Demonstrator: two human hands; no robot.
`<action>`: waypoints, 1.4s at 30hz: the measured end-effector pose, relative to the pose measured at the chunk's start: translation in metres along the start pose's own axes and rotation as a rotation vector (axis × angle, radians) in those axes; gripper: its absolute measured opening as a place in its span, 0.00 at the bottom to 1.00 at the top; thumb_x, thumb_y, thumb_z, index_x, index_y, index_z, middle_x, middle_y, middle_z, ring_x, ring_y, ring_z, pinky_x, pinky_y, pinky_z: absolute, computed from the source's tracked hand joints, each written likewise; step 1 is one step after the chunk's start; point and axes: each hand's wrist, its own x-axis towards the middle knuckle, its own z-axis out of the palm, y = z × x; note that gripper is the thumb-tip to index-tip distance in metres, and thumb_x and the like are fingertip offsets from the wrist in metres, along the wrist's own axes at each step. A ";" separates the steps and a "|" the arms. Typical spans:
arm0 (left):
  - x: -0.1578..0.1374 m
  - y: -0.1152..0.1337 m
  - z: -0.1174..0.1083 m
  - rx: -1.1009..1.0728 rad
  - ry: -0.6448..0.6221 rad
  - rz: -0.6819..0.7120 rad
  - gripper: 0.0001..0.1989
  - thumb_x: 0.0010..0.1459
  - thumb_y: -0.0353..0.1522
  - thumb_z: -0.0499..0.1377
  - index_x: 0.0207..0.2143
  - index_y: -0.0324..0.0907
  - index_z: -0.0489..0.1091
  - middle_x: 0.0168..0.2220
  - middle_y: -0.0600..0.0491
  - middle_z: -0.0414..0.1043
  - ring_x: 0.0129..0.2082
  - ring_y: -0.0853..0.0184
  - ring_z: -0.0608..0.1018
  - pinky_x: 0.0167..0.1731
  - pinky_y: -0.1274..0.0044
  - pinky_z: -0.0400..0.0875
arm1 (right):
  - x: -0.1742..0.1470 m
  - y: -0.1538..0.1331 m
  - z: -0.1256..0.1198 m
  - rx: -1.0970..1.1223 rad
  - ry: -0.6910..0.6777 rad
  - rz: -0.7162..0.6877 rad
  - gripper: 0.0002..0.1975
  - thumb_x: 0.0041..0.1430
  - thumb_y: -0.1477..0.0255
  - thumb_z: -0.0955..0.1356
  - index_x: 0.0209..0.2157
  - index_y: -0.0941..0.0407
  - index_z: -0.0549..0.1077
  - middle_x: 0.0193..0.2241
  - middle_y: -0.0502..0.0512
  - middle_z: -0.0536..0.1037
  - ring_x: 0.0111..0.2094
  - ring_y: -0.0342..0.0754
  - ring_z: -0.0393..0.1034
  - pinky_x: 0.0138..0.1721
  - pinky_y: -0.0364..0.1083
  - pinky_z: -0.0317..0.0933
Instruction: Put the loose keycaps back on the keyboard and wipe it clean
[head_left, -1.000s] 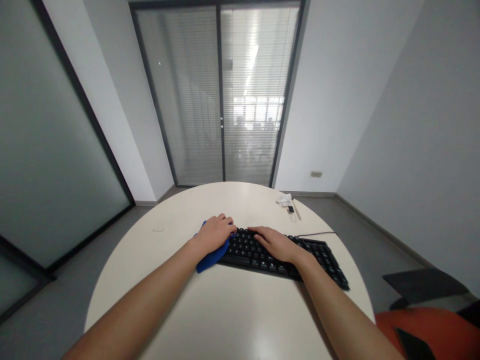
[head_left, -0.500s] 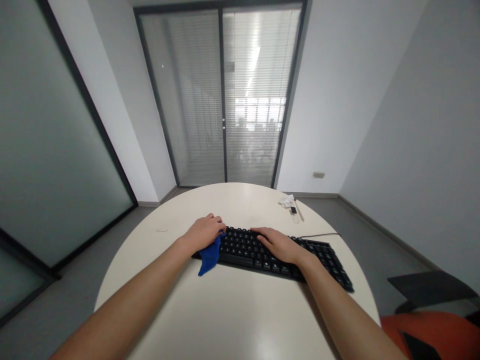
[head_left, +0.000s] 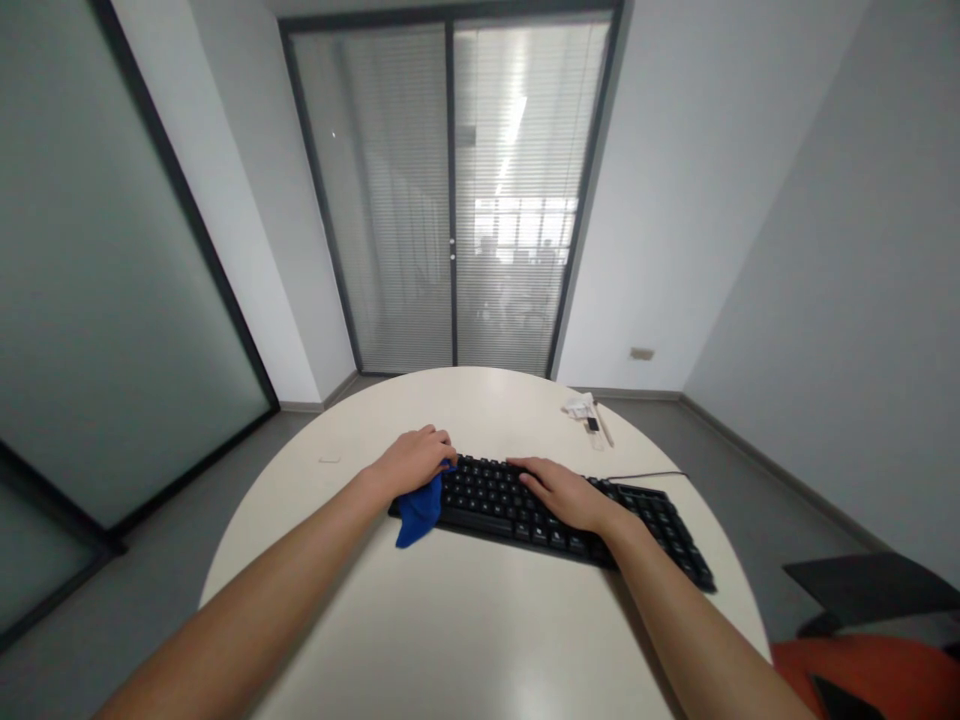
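A black keyboard (head_left: 480,505) lies on the round white table (head_left: 450,620), slightly angled, its number pad to the right. At its left end my left hand (head_left: 416,462) is closed on a blue cloth (head_left: 419,515), which hangs over the left keys and the front edge onto the tabletop. My right hand (head_left: 564,492) lies flat across the right-middle keys, fingers stretched toward the far edge and thumb apart. The keys under both hands are hidden. Some of the left hand's fingertips are hidden too.
Beyond the keyboard at the right lie a crumpled white wrapper (head_left: 579,406), a small black piece (head_left: 593,424) and a thin pale stick (head_left: 604,425). The keyboard's cable (head_left: 645,474) runs right. A small thin piece (head_left: 329,460) lies left. An orange chair (head_left: 862,675) stands at right.
The whole view has shifted slightly. My left hand and the blue cloth have moved only a little, if at all, over the left keys; my right hand stays on the keyboard.
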 end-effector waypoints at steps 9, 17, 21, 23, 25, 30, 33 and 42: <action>-0.001 -0.002 0.003 0.020 0.057 0.047 0.06 0.66 0.32 0.58 0.41 0.48 0.75 0.45 0.53 0.74 0.44 0.62 0.72 0.39 0.74 0.66 | -0.001 -0.001 0.000 -0.008 0.007 0.012 0.23 0.71 0.62 0.57 0.60 0.56 0.68 0.58 0.59 0.73 0.58 0.54 0.67 0.63 0.57 0.58; 0.008 0.015 0.000 0.108 0.015 0.024 0.07 0.64 0.29 0.58 0.39 0.46 0.76 0.43 0.51 0.75 0.45 0.57 0.72 0.38 0.70 0.68 | 0.000 0.000 0.001 -0.010 0.004 0.007 0.23 0.70 0.63 0.57 0.60 0.57 0.68 0.58 0.60 0.73 0.58 0.55 0.67 0.63 0.57 0.58; 0.017 0.033 0.003 0.067 0.042 0.035 0.07 0.65 0.30 0.57 0.42 0.46 0.74 0.46 0.51 0.74 0.45 0.59 0.72 0.41 0.71 0.68 | 0.000 0.000 0.001 -0.009 0.000 0.007 0.23 0.70 0.64 0.58 0.60 0.58 0.68 0.58 0.61 0.73 0.58 0.55 0.67 0.62 0.56 0.58; 0.022 0.040 0.006 0.046 0.048 0.041 0.07 0.66 0.30 0.57 0.42 0.46 0.74 0.46 0.51 0.74 0.45 0.60 0.73 0.42 0.71 0.68 | 0.000 0.000 0.001 -0.010 0.002 0.007 0.23 0.70 0.65 0.58 0.60 0.58 0.68 0.57 0.61 0.73 0.58 0.55 0.68 0.62 0.56 0.58; 0.027 0.046 0.009 0.019 0.072 0.043 0.07 0.66 0.31 0.56 0.44 0.47 0.74 0.47 0.52 0.73 0.45 0.61 0.73 0.43 0.71 0.68 | 0.000 0.000 0.002 -0.009 0.006 0.006 0.22 0.70 0.65 0.58 0.60 0.57 0.69 0.57 0.61 0.74 0.58 0.55 0.68 0.62 0.56 0.58; 0.036 0.055 0.009 0.004 0.084 0.059 0.07 0.66 0.32 0.57 0.44 0.47 0.74 0.47 0.52 0.74 0.45 0.60 0.73 0.43 0.71 0.69 | 0.000 0.001 0.002 0.002 0.011 -0.010 0.21 0.70 0.65 0.58 0.59 0.55 0.69 0.57 0.60 0.74 0.58 0.55 0.68 0.62 0.57 0.58; 0.037 0.053 0.006 0.018 0.028 0.080 0.06 0.65 0.31 0.58 0.42 0.47 0.74 0.45 0.52 0.75 0.45 0.60 0.74 0.41 0.71 0.69 | -0.001 0.001 0.002 0.001 0.008 -0.007 0.22 0.70 0.64 0.58 0.59 0.56 0.69 0.57 0.60 0.73 0.58 0.55 0.68 0.62 0.57 0.58; 0.044 0.038 0.006 -0.007 0.103 0.029 0.07 0.67 0.33 0.56 0.44 0.47 0.73 0.47 0.53 0.74 0.45 0.61 0.73 0.44 0.72 0.69 | -0.001 -0.001 0.002 -0.004 0.010 0.090 0.21 0.69 0.65 0.59 0.59 0.60 0.66 0.56 0.66 0.74 0.56 0.56 0.68 0.60 0.56 0.59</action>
